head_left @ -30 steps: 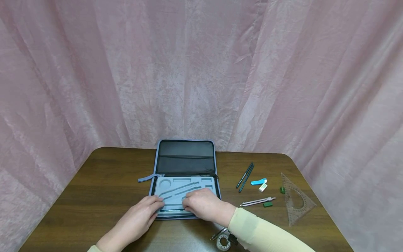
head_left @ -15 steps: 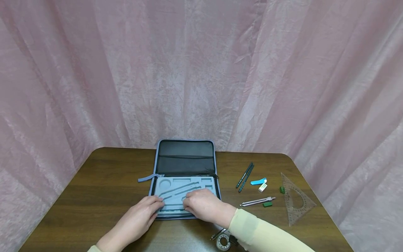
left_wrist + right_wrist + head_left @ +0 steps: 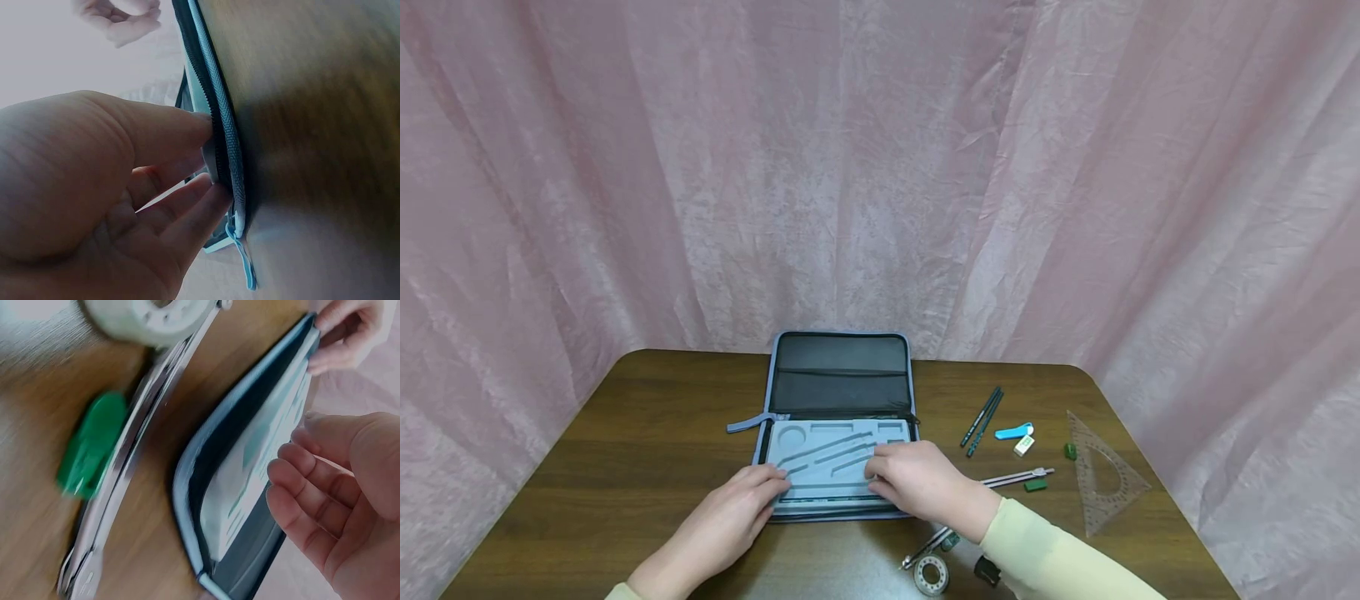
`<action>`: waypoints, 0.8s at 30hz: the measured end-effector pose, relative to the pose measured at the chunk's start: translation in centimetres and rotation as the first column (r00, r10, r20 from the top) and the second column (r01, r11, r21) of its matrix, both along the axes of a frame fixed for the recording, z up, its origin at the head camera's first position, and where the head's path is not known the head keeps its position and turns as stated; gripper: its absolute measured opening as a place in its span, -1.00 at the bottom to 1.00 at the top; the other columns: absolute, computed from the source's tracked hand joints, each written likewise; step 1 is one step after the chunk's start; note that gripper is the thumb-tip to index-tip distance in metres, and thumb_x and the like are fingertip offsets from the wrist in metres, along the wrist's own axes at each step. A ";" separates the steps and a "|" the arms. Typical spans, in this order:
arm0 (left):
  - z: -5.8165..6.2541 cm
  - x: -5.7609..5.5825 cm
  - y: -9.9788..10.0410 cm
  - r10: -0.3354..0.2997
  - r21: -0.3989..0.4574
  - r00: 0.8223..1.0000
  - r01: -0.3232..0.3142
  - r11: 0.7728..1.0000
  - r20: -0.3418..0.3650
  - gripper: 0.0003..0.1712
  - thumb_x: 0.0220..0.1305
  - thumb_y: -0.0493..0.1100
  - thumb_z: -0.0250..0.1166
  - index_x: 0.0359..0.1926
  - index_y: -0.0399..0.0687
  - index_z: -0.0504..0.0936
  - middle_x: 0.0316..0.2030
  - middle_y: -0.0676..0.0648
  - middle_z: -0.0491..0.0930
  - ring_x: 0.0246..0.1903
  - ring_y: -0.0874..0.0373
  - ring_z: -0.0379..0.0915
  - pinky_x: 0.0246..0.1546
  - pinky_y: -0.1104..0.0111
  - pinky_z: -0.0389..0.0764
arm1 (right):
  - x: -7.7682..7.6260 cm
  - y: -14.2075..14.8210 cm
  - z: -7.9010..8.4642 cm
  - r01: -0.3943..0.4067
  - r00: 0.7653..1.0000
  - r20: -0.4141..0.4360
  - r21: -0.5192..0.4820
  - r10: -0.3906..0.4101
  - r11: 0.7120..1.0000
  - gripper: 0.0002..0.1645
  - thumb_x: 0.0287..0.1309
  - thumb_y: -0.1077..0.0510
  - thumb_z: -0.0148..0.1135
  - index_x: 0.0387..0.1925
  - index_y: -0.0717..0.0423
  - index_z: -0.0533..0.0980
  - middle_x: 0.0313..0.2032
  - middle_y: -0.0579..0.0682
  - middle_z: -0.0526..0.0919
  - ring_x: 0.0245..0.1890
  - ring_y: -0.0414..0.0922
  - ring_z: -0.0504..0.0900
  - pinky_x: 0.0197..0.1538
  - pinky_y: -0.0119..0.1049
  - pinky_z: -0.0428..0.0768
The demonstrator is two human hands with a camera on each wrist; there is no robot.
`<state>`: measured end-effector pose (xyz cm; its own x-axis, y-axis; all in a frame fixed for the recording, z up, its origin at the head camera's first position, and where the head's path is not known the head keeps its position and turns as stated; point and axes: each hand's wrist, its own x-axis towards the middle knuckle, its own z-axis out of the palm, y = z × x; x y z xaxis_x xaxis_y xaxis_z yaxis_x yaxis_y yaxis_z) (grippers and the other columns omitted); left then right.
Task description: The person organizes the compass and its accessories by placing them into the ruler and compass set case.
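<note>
An unzipped pencil case (image 3: 842, 379) lies with its black lid laid back. A light blue moulded tray (image 3: 820, 492) with shaped recesses fills its lower half. My left hand (image 3: 737, 508) rests at the tray's front left corner. In the left wrist view, thumb and fingertips (image 3: 206, 125) touch along the inner side of the zipped rim (image 3: 225, 125), spaced apart. Over the tray's right front side is my right hand (image 3: 917, 479). Its fingers (image 3: 312, 494) are loosely bent and hold nothing in the right wrist view. It covers part of the tray in the head view.
Near the front lie a metal compass (image 3: 925, 550), a white ring-shaped object (image 3: 931, 575), a green piece (image 3: 94, 444) and a black object (image 3: 987, 571). To the right are pencils (image 3: 982, 421), a blue item (image 3: 1015, 431), an eraser (image 3: 1023, 447), another compass (image 3: 1033, 473) and a set square (image 3: 1101, 492).
My right hand stays still at first, then shifts right across the tray, uncovering more of its recesses and the near compass. My left hand keeps its place at the corner.
</note>
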<state>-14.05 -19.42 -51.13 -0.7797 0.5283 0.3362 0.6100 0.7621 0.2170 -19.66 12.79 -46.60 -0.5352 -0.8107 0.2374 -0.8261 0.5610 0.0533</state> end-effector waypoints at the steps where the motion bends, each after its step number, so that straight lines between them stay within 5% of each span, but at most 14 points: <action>1: 0.0 0.0 0.0 0.001 -0.001 1.000 -0.001 1.000 0.002 -0.59 0.27 -0.43 0.58 0.12 -0.13 0.79 0.17 -0.08 0.71 0.21 -0.06 0.62 0.16 0.02 0.74 | 0.0 0.4 0.1 0.007 1.000 0.011 -0.007 -0.007 1.000 -0.92 0.40 0.04 0.55 -0.21 -0.12 0.74 -0.32 -0.25 0.65 -0.36 -0.34 0.64 -0.33 -0.32 0.66; 11: 0.0 0.1 0.0 0.007 -0.009 1.000 -0.007 1.000 0.008 -0.58 0.27 -0.42 0.59 0.12 -0.11 0.79 0.17 -0.07 0.70 0.21 -0.05 0.62 0.16 0.02 0.74 | -0.7 4.6 1.1 0.119 0.992 0.039 -0.069 -0.116 0.991 -0.75 0.37 0.05 0.59 0.00 0.01 0.77 -0.13 -0.14 0.75 -0.20 -0.19 0.76 -0.28 -0.24 0.75; 24: 0.2 0.0 0.0 0.009 -0.011 1.000 -0.009 1.000 0.025 -0.57 0.27 -0.42 0.59 0.14 -0.12 0.79 0.18 -0.07 0.70 0.22 -0.05 0.61 0.18 0.02 0.73 | -2.0 9.5 0.9 0.254 0.967 -0.007 -0.071 -0.255 0.965 -0.73 0.26 0.15 0.64 -0.03 0.03 0.77 -0.18 -0.11 0.72 -0.20 -0.09 0.77 -0.26 -0.09 0.77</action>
<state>-14.02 -19.39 -50.94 -0.7926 0.5245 0.3108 0.5974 0.7701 0.2239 -21.63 22.30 -45.71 -0.7173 -0.6296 0.2984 -0.6550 0.7554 0.0192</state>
